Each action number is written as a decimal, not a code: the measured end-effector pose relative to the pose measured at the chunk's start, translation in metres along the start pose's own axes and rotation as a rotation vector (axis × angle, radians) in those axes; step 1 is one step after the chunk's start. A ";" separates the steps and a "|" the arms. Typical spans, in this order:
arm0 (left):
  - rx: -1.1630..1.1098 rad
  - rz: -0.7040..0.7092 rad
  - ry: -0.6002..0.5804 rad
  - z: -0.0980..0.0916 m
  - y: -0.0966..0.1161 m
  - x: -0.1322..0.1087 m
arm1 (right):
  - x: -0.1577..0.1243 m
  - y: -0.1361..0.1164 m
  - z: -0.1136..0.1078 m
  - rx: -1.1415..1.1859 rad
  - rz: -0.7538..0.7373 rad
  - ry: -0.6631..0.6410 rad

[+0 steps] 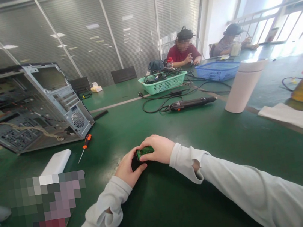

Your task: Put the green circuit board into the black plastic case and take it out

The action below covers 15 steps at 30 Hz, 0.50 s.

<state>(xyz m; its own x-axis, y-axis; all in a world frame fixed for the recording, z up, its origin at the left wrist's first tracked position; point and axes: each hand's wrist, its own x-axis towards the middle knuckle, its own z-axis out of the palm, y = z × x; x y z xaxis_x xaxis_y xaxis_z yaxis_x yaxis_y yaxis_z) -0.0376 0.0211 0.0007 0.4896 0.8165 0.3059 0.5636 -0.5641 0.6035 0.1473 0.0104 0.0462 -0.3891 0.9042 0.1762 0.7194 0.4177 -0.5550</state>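
Note:
Both my hands meet on the green table (165, 202) right in front of me. My left hand (128, 169) and my right hand (159, 149) are closed around a small green circuit board (145, 151), which shows between the fingers. Most of the board is hidden by my hands. An open computer case (25, 109) lies tilted at the far left, and an orange-handled screwdriver (85, 146) rests on the table in front of it.
A white flat block (56, 162) lies left of my hands. Farther off are an electric screwdriver with cable (190, 103), a white cup (242, 86), a green basket (163, 82), a blue basket (217, 70) and a white cloth (294, 118). Two people sit at the far end.

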 end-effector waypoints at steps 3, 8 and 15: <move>-0.073 -0.012 0.017 0.000 0.003 0.000 | -0.003 -0.004 -0.002 -0.005 0.021 0.008; -0.312 -0.142 0.085 -0.001 0.007 0.000 | -0.006 -0.011 -0.007 0.013 0.046 0.071; -0.592 -0.222 0.130 0.004 0.008 0.002 | 0.002 -0.010 0.004 0.775 0.314 0.247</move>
<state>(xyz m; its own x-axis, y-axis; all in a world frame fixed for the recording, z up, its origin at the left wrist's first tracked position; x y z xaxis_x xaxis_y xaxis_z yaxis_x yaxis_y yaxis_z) -0.0298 0.0177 0.0035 0.2978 0.9353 0.1912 0.1621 -0.2469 0.9554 0.1372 0.0078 0.0485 -0.0381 0.9983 0.0440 0.1435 0.0490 -0.9884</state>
